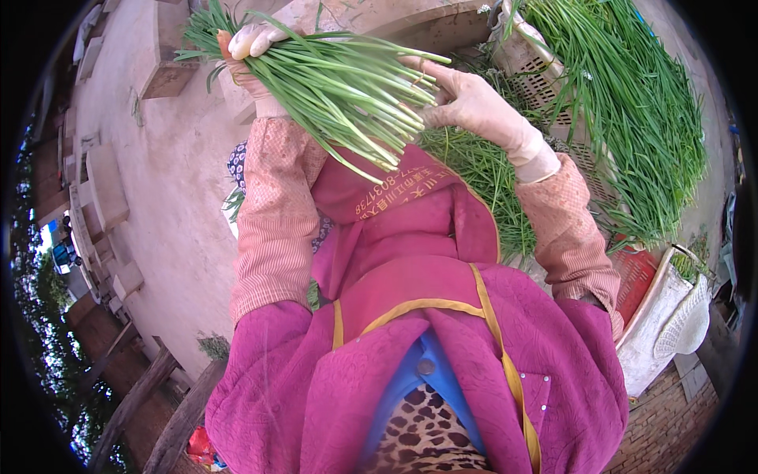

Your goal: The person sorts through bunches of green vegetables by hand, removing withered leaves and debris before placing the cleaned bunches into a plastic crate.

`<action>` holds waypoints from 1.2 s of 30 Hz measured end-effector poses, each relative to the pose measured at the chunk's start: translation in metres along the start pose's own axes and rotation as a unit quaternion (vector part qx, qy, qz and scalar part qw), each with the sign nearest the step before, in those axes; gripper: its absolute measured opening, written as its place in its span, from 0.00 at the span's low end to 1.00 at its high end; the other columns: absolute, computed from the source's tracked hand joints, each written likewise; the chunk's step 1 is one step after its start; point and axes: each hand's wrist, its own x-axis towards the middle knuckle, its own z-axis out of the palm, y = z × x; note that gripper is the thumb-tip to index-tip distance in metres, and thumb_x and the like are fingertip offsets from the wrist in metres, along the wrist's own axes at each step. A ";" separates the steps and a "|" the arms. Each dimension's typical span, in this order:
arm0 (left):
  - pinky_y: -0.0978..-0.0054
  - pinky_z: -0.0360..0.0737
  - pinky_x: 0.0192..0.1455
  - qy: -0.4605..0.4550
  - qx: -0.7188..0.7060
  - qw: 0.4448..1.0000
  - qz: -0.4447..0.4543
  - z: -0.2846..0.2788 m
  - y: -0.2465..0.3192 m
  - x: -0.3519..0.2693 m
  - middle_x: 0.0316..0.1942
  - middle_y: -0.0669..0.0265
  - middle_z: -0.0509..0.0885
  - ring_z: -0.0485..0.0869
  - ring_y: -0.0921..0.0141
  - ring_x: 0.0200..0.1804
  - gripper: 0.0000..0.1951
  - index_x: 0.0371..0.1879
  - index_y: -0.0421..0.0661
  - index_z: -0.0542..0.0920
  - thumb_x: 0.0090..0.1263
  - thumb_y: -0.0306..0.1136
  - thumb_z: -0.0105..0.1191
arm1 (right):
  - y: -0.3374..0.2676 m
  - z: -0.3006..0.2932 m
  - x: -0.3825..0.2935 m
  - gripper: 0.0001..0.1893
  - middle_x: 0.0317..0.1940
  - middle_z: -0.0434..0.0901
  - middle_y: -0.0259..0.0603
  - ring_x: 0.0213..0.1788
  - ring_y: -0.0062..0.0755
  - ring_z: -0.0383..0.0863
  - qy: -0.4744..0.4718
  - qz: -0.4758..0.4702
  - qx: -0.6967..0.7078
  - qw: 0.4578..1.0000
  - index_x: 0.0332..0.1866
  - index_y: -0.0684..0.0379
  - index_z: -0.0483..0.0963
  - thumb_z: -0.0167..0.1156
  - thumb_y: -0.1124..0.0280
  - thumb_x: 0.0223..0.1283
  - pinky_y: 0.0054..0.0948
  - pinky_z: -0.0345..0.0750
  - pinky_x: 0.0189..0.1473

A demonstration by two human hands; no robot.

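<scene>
A bunch of long green garlic chives (349, 83) lies sideways in front of me, its pale cut stems pointing right. My left hand (260, 53), in a pale glove with the thumb tip bare, is closed around the leafy part. At the stem ends is my right hand (479, 109), also gloved, with thumb and fingers around several stalks; some fingertips are hidden behind them. Loose chives (491, 183) are heaped beyond the maroon apron (414, 237) on my lap, which bears writing.
To the right stands a pale plastic basket (539, 89) piled with more chives (639, 124). Nearer me on that side are a red crate (633, 272) and a white container (657, 326). Concrete blocks (106, 186) and wooden logs (183, 409) stand to the left.
</scene>
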 end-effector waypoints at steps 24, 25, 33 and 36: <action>0.77 0.66 0.49 -0.074 0.069 0.995 0.006 0.005 0.006 0.006 0.16 0.88 0.75 0.72 0.83 0.26 0.18 0.15 0.60 0.69 0.70 0.45 0.52 | 0.020 0.029 0.006 0.09 0.33 0.86 0.34 0.33 0.22 0.83 0.266 0.018 0.018 0.964 0.32 0.61 0.83 0.68 0.65 0.56 0.23 0.78 0.37; 0.77 0.66 0.49 -0.083 0.085 0.993 0.011 0.013 0.008 0.004 0.16 0.88 0.76 0.72 0.83 0.26 0.18 0.15 0.60 0.69 0.71 0.45 0.51 | 0.027 0.031 0.006 0.09 0.33 0.86 0.35 0.34 0.22 0.84 0.283 -0.021 -0.047 0.958 0.31 0.60 0.83 0.67 0.65 0.55 0.23 0.78 0.37; 0.79 0.67 0.52 -0.176 0.107 0.978 -0.021 -0.016 0.043 0.004 0.19 0.92 0.78 0.74 0.85 0.30 0.20 0.14 0.61 0.71 0.75 0.46 0.46 | 0.078 -0.022 -0.047 0.18 0.31 0.87 0.34 0.38 0.19 0.82 0.240 0.189 -0.086 0.948 0.36 0.60 0.85 0.68 0.53 0.58 0.21 0.76 0.46; 0.79 0.67 0.52 -0.131 0.087 0.987 0.033 0.007 0.013 0.000 0.19 0.91 0.78 0.74 0.85 0.31 0.20 0.15 0.61 0.71 0.75 0.46 0.45 | 0.032 -0.013 -0.028 0.18 0.52 0.83 0.35 0.54 0.20 0.78 0.158 0.035 0.039 0.986 0.54 0.58 0.81 0.62 0.59 0.65 0.21 0.71 0.59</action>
